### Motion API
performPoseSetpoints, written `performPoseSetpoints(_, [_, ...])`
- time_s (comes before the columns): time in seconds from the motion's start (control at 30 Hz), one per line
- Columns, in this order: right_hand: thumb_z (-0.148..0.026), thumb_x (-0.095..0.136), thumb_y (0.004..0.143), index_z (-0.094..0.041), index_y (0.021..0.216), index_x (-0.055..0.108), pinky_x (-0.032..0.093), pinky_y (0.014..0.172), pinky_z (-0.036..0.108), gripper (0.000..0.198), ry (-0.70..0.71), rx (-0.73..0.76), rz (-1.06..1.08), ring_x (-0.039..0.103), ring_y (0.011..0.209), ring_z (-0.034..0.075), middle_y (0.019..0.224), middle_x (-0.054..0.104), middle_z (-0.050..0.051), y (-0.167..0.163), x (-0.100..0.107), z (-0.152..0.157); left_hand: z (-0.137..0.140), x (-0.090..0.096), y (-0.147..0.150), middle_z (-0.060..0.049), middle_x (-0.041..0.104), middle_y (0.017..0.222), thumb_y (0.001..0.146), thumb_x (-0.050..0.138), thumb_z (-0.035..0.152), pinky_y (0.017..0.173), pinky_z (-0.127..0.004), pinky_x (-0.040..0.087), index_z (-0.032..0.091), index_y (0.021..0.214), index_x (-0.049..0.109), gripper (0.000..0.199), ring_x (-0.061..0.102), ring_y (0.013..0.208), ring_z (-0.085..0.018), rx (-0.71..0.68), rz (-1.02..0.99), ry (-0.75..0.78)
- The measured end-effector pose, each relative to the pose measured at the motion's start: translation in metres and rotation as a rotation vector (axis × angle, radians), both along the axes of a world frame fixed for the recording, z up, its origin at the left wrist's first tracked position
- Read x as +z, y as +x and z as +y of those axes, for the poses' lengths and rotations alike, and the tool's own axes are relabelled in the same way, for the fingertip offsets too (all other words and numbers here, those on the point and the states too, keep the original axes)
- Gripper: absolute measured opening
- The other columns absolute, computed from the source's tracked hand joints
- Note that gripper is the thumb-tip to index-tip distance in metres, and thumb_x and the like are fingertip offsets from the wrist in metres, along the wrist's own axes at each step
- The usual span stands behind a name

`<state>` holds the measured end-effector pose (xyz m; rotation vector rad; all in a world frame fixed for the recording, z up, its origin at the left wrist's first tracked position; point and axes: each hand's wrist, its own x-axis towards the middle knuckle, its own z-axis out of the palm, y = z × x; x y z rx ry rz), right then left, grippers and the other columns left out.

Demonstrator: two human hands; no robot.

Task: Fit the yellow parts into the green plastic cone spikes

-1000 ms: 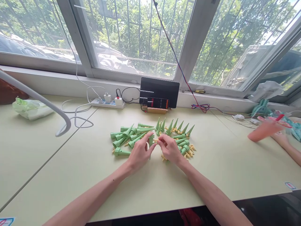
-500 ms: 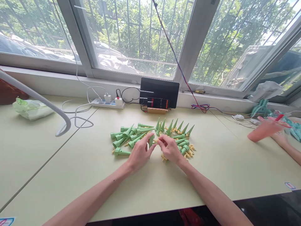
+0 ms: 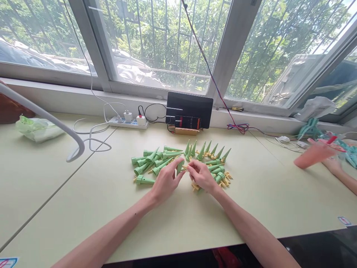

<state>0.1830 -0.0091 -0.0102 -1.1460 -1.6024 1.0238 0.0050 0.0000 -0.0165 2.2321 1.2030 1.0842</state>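
Between thumb and fingers, my left hand (image 3: 166, 179) grips a green plastic plant-watering spike (image 3: 180, 167), mostly hidden by the fingers. My right hand (image 3: 202, 176) pinches a small yellow plastic valve (image 3: 185, 168) against the spike's side; whether it sits in a hole I cannot tell. Several green spikes (image 3: 144, 180) lie in a pile left of my left hand. More spikes (image 3: 218, 169) lie beside my right hand, with small yellow valves (image 3: 225, 181) scattered around them. Behind the hands, several spikes (image 3: 201, 152) stand point up in a row.
A tablet (image 3: 189, 108) and a phone (image 3: 187, 122) lean at the window wall. Left of them is a power strip (image 3: 129, 122) with white cables. At right stands a pink drink cup (image 3: 312, 154), near another person's arm (image 3: 340, 171). A plastic bag (image 3: 39, 128) lies far left.
Both hands keep almost the same place. The spike in my left hand has tilted slightly, and my right fingers have shifted a little at the yellow valve.
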Motion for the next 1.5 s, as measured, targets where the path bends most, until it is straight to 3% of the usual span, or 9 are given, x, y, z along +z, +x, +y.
performPoseSetpoints(0.23, [-0.046,0.056,0.089,-0.021,0.075,0.049,0.034,0.044,0.023,0.029,-0.118,0.063,0.123,0.040,0.042,0.009,0.050,0.048,-0.007,0.0008,0.0045,-0.0002,0.0004,-0.0010,-0.0006,0.001,0.058,0.078,0.092,0.054,0.031,0.060,-0.023,0.042,0.022,0.128,0.054,0.037,0.042,0.051,-0.009,-0.004,0.003,0.013])
performPoseSetpoints(0.93, [-0.046,0.057,0.089,-0.020,0.075,0.050,0.035,0.046,0.022,0.030,-0.187,0.122,0.149,0.041,0.041,0.009,0.050,0.052,-0.006,0.0050,0.0024,0.0017,-0.0002,-0.0016,-0.0009,0.002,0.057,0.073,0.092,0.053,0.032,0.060,-0.023,0.043,0.021,0.128,0.054,0.037,0.044,0.051,-0.010,-0.023,0.011,0.034])
performPoseSetpoints(1.2, [-0.043,0.057,0.088,-0.020,0.074,0.052,0.034,0.043,0.021,0.027,-0.188,0.115,0.164,0.041,0.040,0.008,0.049,0.052,-0.006,0.0050,0.0000,0.0034,-0.0017,0.0026,-0.0002,0.003,0.055,0.074,0.091,0.054,0.034,0.057,-0.023,0.040,0.022,0.129,0.053,0.040,0.041,0.048,-0.009,-0.023,0.007,-0.022])
performPoseSetpoints(1.5, [-0.043,0.055,0.088,-0.021,0.072,0.049,0.031,0.039,0.021,0.029,-0.179,0.090,0.144,0.037,0.036,0.008,0.046,0.050,-0.007,0.0028,-0.0024,0.0034,-0.0047,0.0070,0.0007,0.007,0.046,0.062,0.091,0.052,0.035,0.056,-0.023,0.038,0.019,0.134,0.050,0.045,0.041,0.045,-0.009,-0.043,-0.035,-0.105])
